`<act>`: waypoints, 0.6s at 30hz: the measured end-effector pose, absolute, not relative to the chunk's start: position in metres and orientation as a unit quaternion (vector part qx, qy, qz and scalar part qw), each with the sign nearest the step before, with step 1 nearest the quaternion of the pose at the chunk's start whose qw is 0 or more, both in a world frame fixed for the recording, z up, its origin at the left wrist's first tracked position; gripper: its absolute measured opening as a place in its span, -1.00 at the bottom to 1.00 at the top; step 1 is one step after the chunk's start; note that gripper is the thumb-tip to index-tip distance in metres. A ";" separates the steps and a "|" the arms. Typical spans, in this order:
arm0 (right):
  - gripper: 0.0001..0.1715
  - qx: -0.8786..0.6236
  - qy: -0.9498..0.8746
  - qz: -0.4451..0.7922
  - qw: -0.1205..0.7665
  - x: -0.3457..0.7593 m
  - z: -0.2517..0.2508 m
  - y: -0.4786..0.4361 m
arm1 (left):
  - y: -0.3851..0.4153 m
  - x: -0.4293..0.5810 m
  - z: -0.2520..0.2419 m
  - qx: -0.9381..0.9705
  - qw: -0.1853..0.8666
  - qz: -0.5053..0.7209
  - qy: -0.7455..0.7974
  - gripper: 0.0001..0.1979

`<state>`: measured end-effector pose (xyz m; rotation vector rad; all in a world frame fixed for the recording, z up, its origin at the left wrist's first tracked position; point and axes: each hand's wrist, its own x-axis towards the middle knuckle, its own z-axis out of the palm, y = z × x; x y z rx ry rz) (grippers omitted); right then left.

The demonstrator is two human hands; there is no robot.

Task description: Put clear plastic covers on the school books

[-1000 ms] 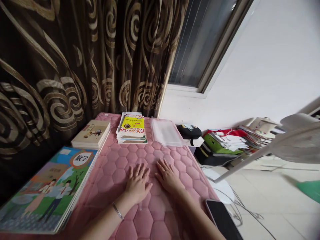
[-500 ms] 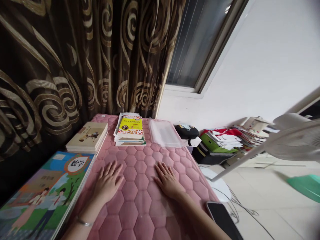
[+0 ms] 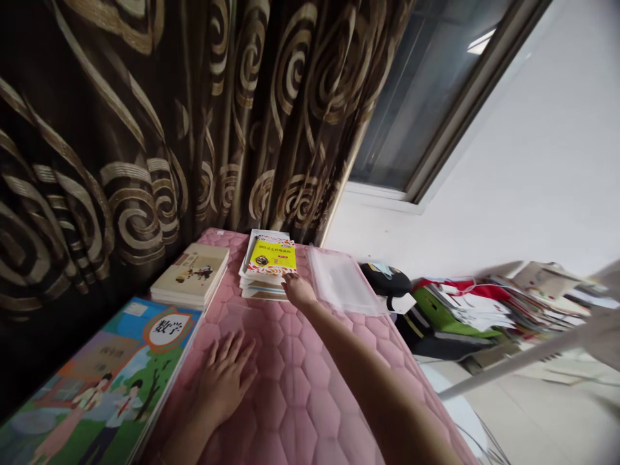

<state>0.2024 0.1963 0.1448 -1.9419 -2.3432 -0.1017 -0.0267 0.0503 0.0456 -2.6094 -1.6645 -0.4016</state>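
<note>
My left hand (image 3: pixel 224 381) lies flat on the pink quilted mat (image 3: pixel 310 400), fingers spread, holding nothing. My right hand (image 3: pixel 299 292) reaches to the front right corner of a small book stack topped by a yellow book (image 3: pixel 274 254). Its fingers are bent together at the stack's edge, and whether they grip a book is too small to tell. Left of my left hand lies a stack with a blue and green textbook (image 3: pixel 111 381) on top, and behind it a stack of beige books (image 3: pixel 191 272). Clear plastic covers (image 3: pixel 343 281) lie to the right of the yellow book.
A patterned dark curtain (image 3: pixel 252 116) hangs behind the mat. Beyond the mat's right edge are a black case (image 3: pixel 386 279), a green bag (image 3: pixel 443 311) with papers, and a slanted white fan pole (image 3: pixel 513 363).
My right hand has moved forward and left from the mat to the yellow book's stack, its fingers drawing together. My left hand stays flat. The camera view has shifted.
</note>
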 end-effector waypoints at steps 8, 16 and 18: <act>-0.50 -0.599 -0.798 -0.068 0.001 0.164 0.118 0.249 | 0.048 -0.024 0.054 -0.837 -0.004 -0.105 -0.537 -0.45; -0.42 -0.563 -0.821 -0.095 -0.031 0.166 0.108 0.260 | 0.049 -0.024 0.041 -0.834 0.015 -0.128 -0.537 -0.44; -0.40 -0.554 -0.826 -0.101 -0.036 0.166 0.108 0.261 | 0.049 -0.023 0.039 -0.834 0.024 -0.130 -0.536 -0.44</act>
